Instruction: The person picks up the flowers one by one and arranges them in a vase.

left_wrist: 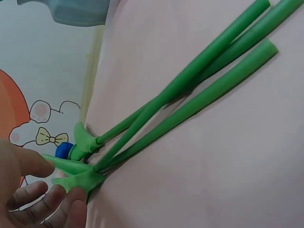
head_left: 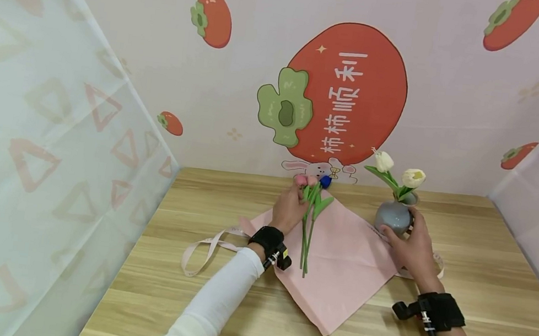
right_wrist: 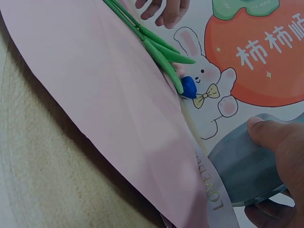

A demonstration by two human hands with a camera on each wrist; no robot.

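Note:
Two pink tulips (head_left: 305, 181) and a blue tulip (head_left: 325, 181), with long green stems (left_wrist: 190, 90), lie on pink wrapping paper (head_left: 338, 264). My left hand (head_left: 288, 209) is at the pink flower heads, its fingers loosely bent beside the green leaves (left_wrist: 78, 180). In the right wrist view those fingertips appear a little apart from the stems. With my right hand (head_left: 412, 249) I hold a rounded grey vase (head_left: 391, 218), thumb on the near side and fingers round the right. Two white tulips (head_left: 413, 178) stand in the vase.
A pale ribbon (head_left: 210, 247) loops out left of the paper, and its lettered part (right_wrist: 216, 190) runs along the paper's edge by the vase. Behind the wooden table (head_left: 161, 288) rises a wall (head_left: 240, 76) printed with persimmons and a rabbit.

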